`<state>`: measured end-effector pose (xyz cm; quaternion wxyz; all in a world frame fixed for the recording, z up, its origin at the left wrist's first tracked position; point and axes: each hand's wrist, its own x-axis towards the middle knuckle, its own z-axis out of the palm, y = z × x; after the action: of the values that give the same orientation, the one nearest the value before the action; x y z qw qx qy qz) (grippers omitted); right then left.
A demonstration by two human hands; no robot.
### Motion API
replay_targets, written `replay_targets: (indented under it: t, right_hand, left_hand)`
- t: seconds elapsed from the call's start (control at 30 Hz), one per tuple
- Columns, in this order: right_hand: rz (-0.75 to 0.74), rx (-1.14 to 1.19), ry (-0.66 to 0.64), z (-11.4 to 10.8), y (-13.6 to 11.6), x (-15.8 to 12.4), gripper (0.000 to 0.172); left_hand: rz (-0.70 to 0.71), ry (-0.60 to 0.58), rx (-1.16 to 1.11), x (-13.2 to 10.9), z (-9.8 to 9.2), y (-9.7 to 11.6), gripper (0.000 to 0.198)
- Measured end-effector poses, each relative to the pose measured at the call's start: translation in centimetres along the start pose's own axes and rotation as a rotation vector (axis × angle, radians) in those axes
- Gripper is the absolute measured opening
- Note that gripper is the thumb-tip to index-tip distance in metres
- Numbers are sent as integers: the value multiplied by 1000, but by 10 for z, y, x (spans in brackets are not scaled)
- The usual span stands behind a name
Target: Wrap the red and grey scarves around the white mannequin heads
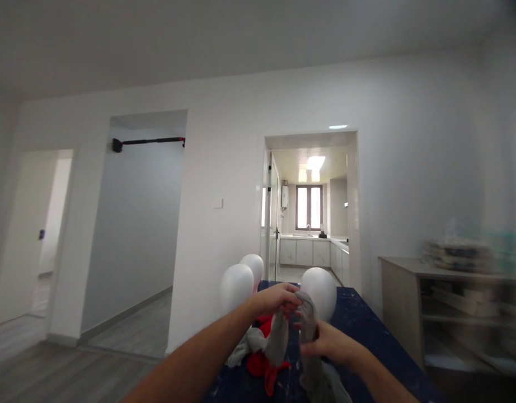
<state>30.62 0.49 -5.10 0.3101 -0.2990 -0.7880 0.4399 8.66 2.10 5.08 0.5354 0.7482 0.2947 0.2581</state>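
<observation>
Both of my hands grip one grey cloth (308, 319) held up over a dark blue table (367, 330). My left hand (277, 298) is closed on its top edge. My right hand (327, 342) pinches it lower down, on the right side. More grey cloth (278, 338) hangs down from my left hand to a red cloth (260, 364) lying on the table. Three white foam heads stand behind: one (235, 286) at the left, one (253, 264) further back, one (322, 291) right behind the cloth.
A wooden shelf unit (413, 302) with stacked things stands at the right. A white wall lies ahead with open doorways, one leading to a kitchen (310, 224). A black bar (149, 141) spans the left doorway. Grey wood floor (52, 369) lies to the left.
</observation>
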Motion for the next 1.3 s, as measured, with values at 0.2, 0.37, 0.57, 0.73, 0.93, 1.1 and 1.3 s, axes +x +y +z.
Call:
replay_targets:
  t: [0.2, 0.37, 0.57, 0.73, 0.93, 1.1, 1.3]
  right_hand:
    - [188, 87, -143, -22, -57, 8, 21]
    - [32, 134, -52, -115, -139, -8, 18]
    - [-130, 179, 227, -153, -230, 4, 19]
    - [-159, 138, 236, -141, -275, 26, 19]
    - [-248, 94, 176, -120, -319, 28, 20]
    - [-275, 69, 82, -122, -339, 15, 36]
    - [-334, 49, 163, -116, -348, 11, 12]
  left_hand:
    - [-95, -50, 165, -27, -15, 63, 32]
    - [-61, 29, 456, -56, -35, 87, 28]
    - [129, 141, 380, -42, -18, 117, 28]
    - [251, 177, 153, -14, 13, 147, 47]
    - [423, 151, -185, -1, 46, 174, 43]
    - [576, 141, -276, -19, 40, 211, 37]
    - [580, 108, -108, -39, 27, 261, 32]
